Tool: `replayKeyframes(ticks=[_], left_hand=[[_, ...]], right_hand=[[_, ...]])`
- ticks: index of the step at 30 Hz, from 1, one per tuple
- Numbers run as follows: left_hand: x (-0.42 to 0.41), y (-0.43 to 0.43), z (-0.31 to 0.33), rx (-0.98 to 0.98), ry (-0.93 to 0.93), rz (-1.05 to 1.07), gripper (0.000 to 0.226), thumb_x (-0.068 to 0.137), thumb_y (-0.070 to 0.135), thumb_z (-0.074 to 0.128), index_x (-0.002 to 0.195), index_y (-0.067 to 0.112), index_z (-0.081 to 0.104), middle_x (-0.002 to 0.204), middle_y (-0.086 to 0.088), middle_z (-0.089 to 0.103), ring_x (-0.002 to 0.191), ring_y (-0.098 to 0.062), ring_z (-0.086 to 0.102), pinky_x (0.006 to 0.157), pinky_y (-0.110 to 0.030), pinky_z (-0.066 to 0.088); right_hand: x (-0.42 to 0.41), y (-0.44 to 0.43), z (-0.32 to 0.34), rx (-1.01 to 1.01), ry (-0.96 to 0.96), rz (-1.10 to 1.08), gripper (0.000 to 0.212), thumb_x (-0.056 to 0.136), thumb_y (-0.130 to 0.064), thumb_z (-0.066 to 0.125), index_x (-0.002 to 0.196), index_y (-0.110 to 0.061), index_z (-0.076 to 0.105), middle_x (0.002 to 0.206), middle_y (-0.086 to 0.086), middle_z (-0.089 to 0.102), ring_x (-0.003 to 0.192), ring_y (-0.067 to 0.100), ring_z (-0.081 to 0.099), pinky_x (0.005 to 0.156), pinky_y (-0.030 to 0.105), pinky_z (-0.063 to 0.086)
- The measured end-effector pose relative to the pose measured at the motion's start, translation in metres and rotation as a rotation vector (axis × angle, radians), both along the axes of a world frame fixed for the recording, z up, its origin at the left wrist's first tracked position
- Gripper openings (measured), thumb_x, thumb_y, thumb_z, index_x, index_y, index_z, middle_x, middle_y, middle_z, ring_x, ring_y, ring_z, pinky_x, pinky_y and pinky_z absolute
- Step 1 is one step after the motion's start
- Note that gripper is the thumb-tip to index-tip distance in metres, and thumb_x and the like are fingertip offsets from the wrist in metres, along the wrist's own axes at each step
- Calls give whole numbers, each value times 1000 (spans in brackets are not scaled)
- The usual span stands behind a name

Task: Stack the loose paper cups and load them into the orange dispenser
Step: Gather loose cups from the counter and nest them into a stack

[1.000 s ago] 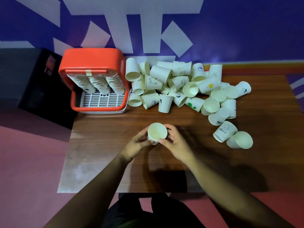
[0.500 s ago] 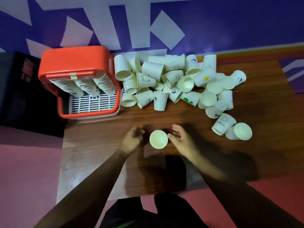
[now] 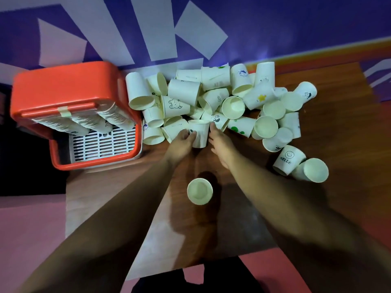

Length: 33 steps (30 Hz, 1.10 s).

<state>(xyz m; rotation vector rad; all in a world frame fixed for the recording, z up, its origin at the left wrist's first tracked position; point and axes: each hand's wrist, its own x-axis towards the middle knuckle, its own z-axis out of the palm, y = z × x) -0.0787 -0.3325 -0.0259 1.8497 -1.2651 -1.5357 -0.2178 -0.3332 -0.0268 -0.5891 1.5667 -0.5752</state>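
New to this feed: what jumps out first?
A big jumble of loose paper cups fills the table's far side, beside the orange dispenser at left, which holds cup stacks. Left hand and right hand flank one cup at the pile's near edge; a lone upright cup stands nearer the person.

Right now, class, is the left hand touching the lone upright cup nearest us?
Apart. Head view: the lone cup stands by itself on the table; the left hand grips a pile cup farther back.
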Motion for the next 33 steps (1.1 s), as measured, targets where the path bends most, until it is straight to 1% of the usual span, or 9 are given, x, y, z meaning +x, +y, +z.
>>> replayKeyframes(ticks=[3,6,9,11,13,16,19,22,33], left_hand=[[0,-6,-2,17,56,28,35,102,40,48,111,11,64,111,-1,65,102,-13,57,89,-25,44],[5,-4,-2,-2,116,84,32,95,47,61,108,18,63,107,0,67,95,-9,61,89,-27,48],[15,1,-2,-36,217,126,45,84,43,76,119,18,63,111,-2,71,105,-17,67,90,-30,54],[22,4,3,-69,212,113,48,84,34,79,123,14,60,116,-1,70,109,-16,66,91,-30,55],[27,6,7,-100,244,112,48,84,28,80,123,13,59,119,0,69,111,-15,66,94,-32,55],[38,9,17,-117,299,124,58,77,40,84,125,20,58,122,4,70,116,-13,64,103,-44,50],[51,15,26,-136,354,168,68,74,45,84,131,25,54,125,4,69,121,-15,62,106,-50,48],[62,24,35,-168,385,153,62,82,35,79,137,25,52,127,3,68,122,-18,61,107,-50,47],[76,54,37,-117,412,182,67,80,36,80,139,22,51,132,-2,65,126,-21,59,108,-55,44]], right_hand=[[5,-1,4,-19,-128,-67,65,93,-68,33,139,-24,48,132,-5,54,121,13,52,104,33,36],[4,5,4,-116,-135,-52,41,101,-54,34,125,-28,55,122,-6,61,104,5,59,87,28,45],[-2,12,6,-190,-134,6,37,101,-42,42,130,-23,55,129,-2,61,114,11,60,99,37,47],[-9,14,8,-245,-98,84,29,99,-38,47,122,-24,57,125,-1,63,113,13,62,100,41,48],[-18,9,11,-332,66,158,29,91,-42,57,115,-26,59,117,-2,65,105,13,64,96,42,52],[-28,-8,11,-487,553,260,40,86,-33,66,120,-14,56,107,3,62,90,15,60,87,36,50],[-28,-22,10,-559,884,128,47,87,-34,66,121,-5,51,116,14,58,98,30,59,77,37,47],[-23,-40,9,-416,941,-11,54,87,-40,64,123,-3,47,127,17,52,108,38,58,79,40,47],[-38,-69,3,-312,1173,281,32,92,-32,60,112,-8,67,122,18,47,94,40,61,79,41,49]])
